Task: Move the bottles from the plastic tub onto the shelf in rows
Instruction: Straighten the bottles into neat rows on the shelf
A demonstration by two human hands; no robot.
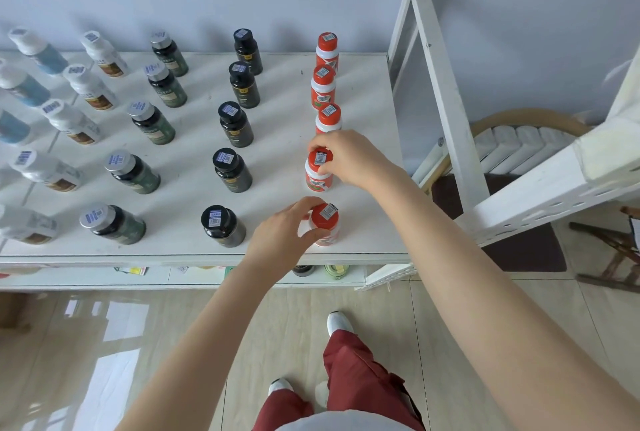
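A white shelf [284, 125] carries bottles in rows running front to back. The rightmost row is red-capped white bottles. My left hand [280, 240] grips the front red-capped bottle [325, 222] at its cap and neck, standing on the shelf near the front edge. My right hand [349, 157] pinches the cap of the second red-capped bottle [318, 171] behind it. Three more red-capped bottles [323, 87] stand further back. The plastic tub is out of view.
To the left stand rows of black-capped bottles [233, 169], silver-capped green bottles [135, 172] and white bottles [45, 171]. A white metal rack frame [446, 101] rises right of the shelf. A lower shelf [173, 274] holds small items. My feet stand on tiled floor.
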